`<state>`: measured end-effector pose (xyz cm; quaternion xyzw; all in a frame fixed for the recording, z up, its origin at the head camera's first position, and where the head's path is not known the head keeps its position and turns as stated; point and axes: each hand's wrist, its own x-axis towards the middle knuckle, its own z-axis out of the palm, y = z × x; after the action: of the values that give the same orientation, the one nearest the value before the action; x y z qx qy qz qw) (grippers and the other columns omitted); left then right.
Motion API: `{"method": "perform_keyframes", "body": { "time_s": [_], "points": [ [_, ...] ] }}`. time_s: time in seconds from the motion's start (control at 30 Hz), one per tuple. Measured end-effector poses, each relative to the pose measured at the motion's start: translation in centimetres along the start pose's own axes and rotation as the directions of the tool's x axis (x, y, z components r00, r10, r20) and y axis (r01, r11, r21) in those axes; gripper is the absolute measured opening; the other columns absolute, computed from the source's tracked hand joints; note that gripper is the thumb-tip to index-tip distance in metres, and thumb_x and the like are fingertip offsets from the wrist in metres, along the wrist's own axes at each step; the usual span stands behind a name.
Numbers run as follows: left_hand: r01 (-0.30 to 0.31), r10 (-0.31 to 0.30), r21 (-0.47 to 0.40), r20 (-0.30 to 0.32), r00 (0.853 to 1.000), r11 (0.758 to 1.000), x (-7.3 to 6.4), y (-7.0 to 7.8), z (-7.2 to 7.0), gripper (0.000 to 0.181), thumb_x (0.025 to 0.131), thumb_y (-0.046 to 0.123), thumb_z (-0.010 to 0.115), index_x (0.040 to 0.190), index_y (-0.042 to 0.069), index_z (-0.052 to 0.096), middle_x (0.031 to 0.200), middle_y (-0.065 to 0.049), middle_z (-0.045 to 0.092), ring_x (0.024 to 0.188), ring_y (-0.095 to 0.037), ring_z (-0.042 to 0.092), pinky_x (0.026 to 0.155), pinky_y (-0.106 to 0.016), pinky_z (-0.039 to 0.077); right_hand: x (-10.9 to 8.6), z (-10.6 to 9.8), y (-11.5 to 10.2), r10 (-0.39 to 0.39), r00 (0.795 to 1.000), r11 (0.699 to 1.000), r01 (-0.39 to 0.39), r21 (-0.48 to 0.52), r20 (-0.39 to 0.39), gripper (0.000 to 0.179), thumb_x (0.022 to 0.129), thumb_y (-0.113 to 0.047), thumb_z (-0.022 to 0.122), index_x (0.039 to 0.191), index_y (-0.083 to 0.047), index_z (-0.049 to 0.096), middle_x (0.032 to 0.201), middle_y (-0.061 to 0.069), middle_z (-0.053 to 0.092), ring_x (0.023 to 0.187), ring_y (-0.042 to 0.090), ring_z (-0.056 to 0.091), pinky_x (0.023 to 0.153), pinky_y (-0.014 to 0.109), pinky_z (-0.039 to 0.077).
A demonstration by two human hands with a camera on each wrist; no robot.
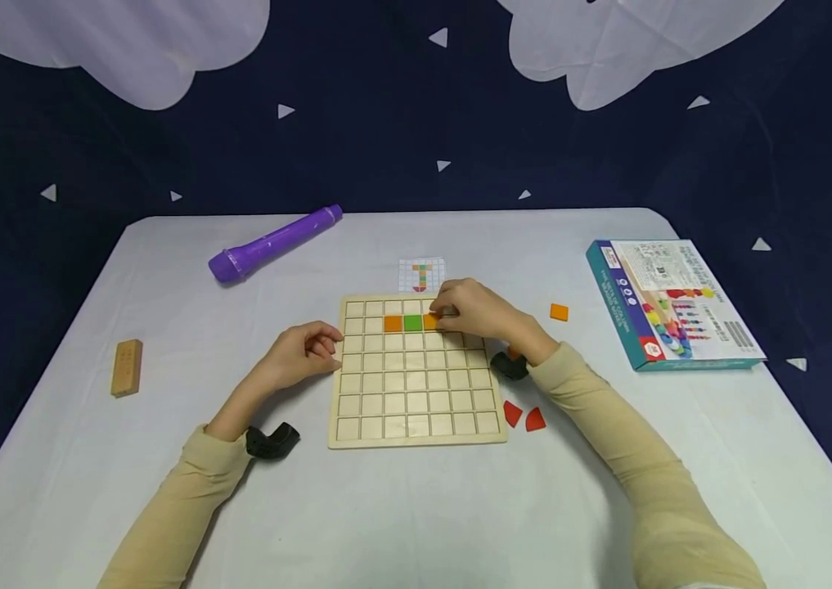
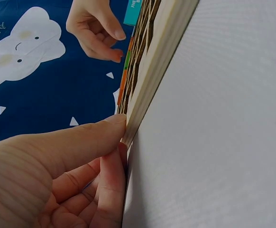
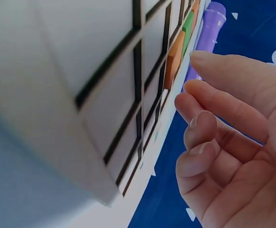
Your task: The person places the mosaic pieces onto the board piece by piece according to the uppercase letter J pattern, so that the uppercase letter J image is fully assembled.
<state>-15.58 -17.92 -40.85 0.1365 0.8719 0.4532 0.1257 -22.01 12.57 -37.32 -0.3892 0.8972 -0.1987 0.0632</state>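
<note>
A square wooden grid board [image 1: 414, 425] lies on the table. One row in its upper part holds an orange tile [image 1: 393, 324], a green tile [image 1: 412, 323] and a second orange tile [image 3: 175, 59]. My left hand [image 1: 303, 356] holds the board's left edge between thumb and fingertips; the thumb [image 2: 88, 140] touches the rim in the left wrist view. Above the second orange tile hovers my right hand [image 1: 480, 309], partly covering it from the head camera. Thumb and index finger stand slightly apart with nothing between them in the right wrist view [image 3: 233, 128].
A small pattern card [image 1: 420, 276] lies behind the board. Two red pieces [image 1: 535, 420] and a loose orange tile [image 1: 559, 312] are on the right, near a game box [image 1: 681, 303]. Leftward are a purple microphone-shaped tube [image 1: 276, 244] and a wooden block [image 1: 127, 368].
</note>
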Motion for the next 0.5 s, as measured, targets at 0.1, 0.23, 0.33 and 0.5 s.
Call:
{"method": "perform_keyframes", "body": {
  "time_s": [0.1,0.23,0.33,0.5],
  "points": [
    [0.001,-0.001,0.009,-0.002,1.0,1.0,0.0,0.0,0.0,0.037,0.076,0.002,0.073,0.11,-0.005,0.059,0.087,-0.014,0.06,0.071,-0.009,0.054,0.062,-0.016,0.046,-0.5,-0.3,0.0,0.013,1.0,1.0,-0.013,0.0,-0.012,0.02,0.083,-0.012,0.069,0.1,-0.002,0.072,0.093,0.011,0.066,0.068,0.014,0.049,0.063,0.025,0.043],
    [0.004,-0.004,0.008,-0.001,1.0,1.0,0.0,0.2,-0.1,0.037,0.076,0.002,0.072,0.11,-0.005,0.059,0.087,-0.013,0.06,0.071,-0.009,0.053,0.062,-0.016,0.046,-1.3,-0.6,0.0,0.03,0.999,0.999,-0.031,-0.014,-0.017,0.02,0.084,-0.012,0.068,0.102,-0.003,0.072,0.093,0.009,0.066,0.068,0.013,0.049,0.062,0.023,0.042],
    [0.004,-0.004,0.006,0.0,1.0,1.0,0.0,0.3,-0.1,0.037,0.076,0.002,0.072,0.11,-0.005,0.059,0.087,-0.013,0.06,0.071,-0.009,0.054,0.062,-0.016,0.047,-2.0,-0.8,-0.1,0.034,0.999,0.999,-0.034,-0.028,-0.027,0.019,0.084,-0.012,0.067,0.101,-0.004,0.072,0.093,0.008,0.066,0.066,0.011,0.047,0.061,0.023,0.041],
    [0.003,-0.003,0.006,0.0,1.0,1.0,0.0,0.2,0.0,0.037,0.076,0.002,0.072,0.11,-0.005,0.059,0.087,-0.013,0.06,0.071,-0.009,0.053,0.062,-0.016,0.046,-3.3,-0.9,-0.1,0.031,0.999,0.999,-0.033,-0.043,-0.042,0.018,0.083,-0.011,0.068,0.099,-0.004,0.072,0.093,0.007,0.066,0.061,0.008,0.045,0.059,0.021,0.04]
  ]
}}
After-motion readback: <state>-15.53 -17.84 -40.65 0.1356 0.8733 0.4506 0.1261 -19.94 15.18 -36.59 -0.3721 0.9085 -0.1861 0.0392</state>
